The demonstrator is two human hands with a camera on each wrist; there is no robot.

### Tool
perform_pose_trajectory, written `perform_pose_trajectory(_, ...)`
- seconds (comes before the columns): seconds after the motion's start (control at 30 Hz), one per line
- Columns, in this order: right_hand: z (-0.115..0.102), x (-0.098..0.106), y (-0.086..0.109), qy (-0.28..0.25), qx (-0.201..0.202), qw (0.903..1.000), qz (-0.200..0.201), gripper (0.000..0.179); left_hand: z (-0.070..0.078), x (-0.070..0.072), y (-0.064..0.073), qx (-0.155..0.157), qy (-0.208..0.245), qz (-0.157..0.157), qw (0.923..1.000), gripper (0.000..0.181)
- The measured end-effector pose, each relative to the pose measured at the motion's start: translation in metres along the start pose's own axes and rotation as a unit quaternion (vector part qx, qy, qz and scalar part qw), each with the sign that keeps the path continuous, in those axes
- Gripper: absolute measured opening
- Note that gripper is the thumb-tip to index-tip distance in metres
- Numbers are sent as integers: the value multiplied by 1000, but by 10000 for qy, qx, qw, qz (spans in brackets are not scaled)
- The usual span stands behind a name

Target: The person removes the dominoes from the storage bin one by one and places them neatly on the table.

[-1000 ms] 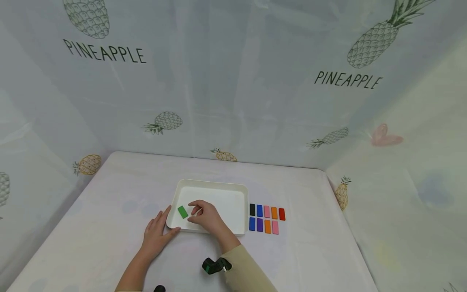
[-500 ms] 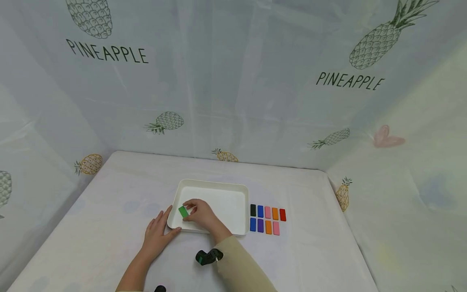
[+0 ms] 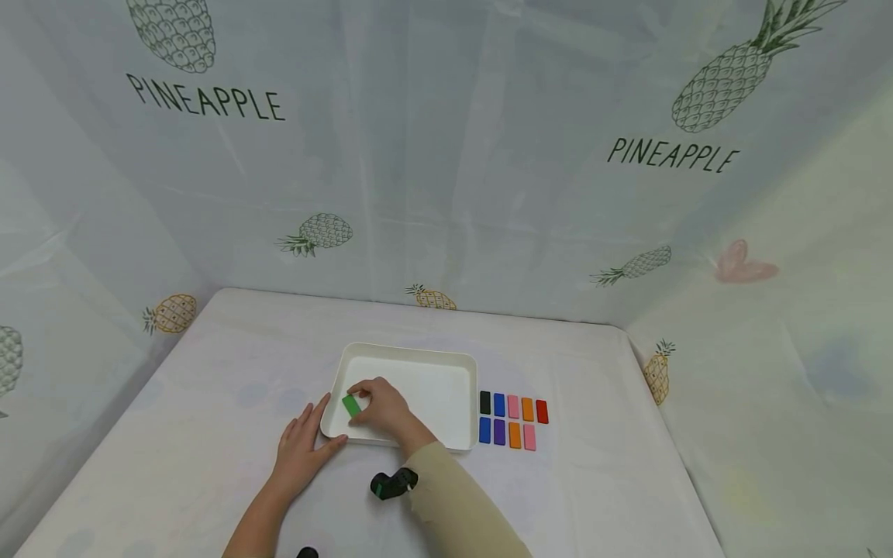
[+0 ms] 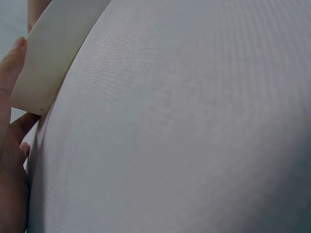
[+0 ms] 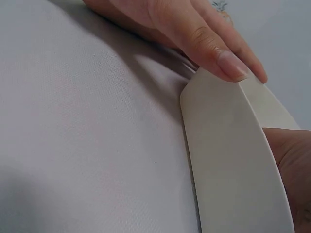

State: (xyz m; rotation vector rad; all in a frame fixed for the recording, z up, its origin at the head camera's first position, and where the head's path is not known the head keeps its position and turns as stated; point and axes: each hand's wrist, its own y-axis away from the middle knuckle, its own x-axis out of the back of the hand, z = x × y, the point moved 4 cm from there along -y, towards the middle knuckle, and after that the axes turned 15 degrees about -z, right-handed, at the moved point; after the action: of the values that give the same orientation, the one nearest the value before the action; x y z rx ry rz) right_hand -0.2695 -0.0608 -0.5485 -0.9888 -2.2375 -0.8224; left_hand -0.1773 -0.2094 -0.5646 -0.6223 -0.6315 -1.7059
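A shallow white tray (image 3: pixel 418 403) lies on the cloth-covered table. In its left part is a green rectangular block (image 3: pixel 352 405), slanted, and my right hand (image 3: pixel 382 407) pinches it between thumb and fingers. My left hand (image 3: pixel 300 449) rests at the tray's near left corner, fingers straight along the left side and thumb at the near rim. In the left wrist view the left thumb (image 4: pixel 12 68) lies against the tray wall (image 4: pixel 53 58). The right wrist view shows the left hand (image 5: pixel 194 34) over the tray corner; the right hand (image 5: pixel 296 165) is partly hidden behind the tray wall (image 5: pixel 228 145).
To the right of the tray, flat coloured blocks lie in two rows: black (image 3: pixel 484 402), blue, pink, orange and red (image 3: pixel 542 411) behind, blue, purple, orange and pink (image 3: pixel 529 437) in front. A pineapple-print curtain (image 3: pixel 446 155) hangs behind the table.
My right hand has moved slightly left to the green block, and its fingers have closed on it. My left hand has stayed at the tray corner.
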Motion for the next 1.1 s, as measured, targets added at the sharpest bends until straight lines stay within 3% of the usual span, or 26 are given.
perform_pose_trajectory(0.3, 0, -3, -1, 330, -226, 9992, 44, 50, 1, -1, 2, -36, -2, 26, 10000, 83)
perform_pose_trajectory(0.53, 1, -1, 1, 328, -183, 9993, 81, 48, 2, -2, 1, -63, -34, 33, 10000, 83)
perform_pose_trajectory(1.1, 6, 1, 13, -797, 226, 9964, -182, 44, 1, -1, 0, -75, -135, 42, 9999, 83)
